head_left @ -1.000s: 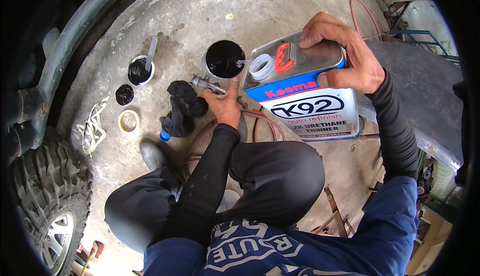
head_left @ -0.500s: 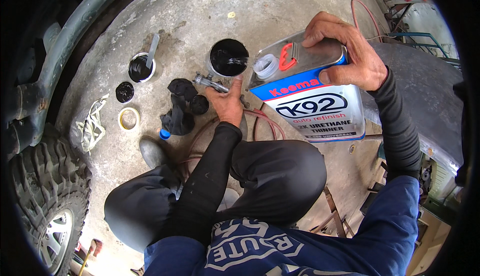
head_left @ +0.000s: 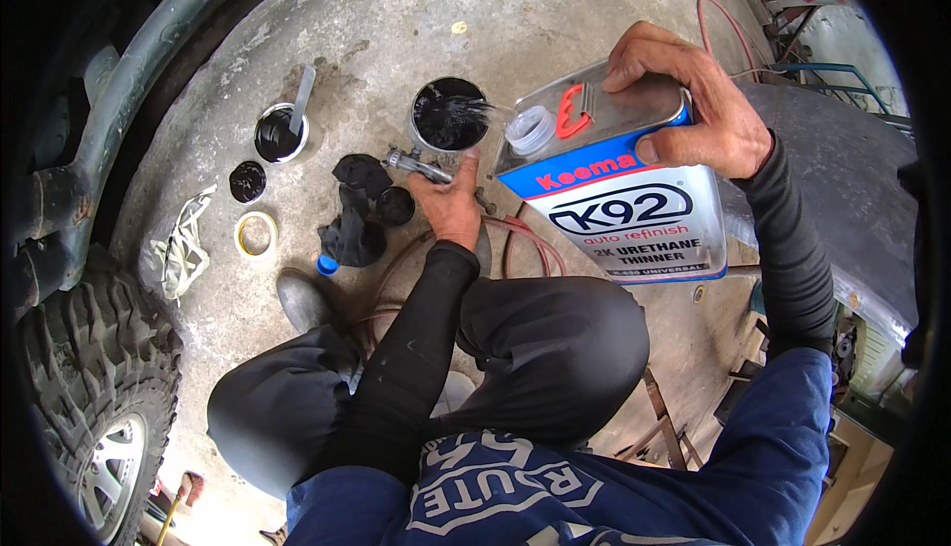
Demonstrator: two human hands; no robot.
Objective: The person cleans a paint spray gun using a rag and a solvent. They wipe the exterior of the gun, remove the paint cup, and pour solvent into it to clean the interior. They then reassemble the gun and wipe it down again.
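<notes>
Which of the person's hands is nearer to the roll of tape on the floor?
Left. The left hand rests on the floor right of the tape roll; the right hand grips the tilted can, farther away.

Bare hands; tight black long sleeves; blue top with white lettering; dark grey trousers; dark shoe (head_left: 302,298).

The right hand (head_left: 693,100) tipped the metal can (head_left: 619,189) further, and clear liquid began streaming from its spout into the black cup (head_left: 448,115).
</notes>
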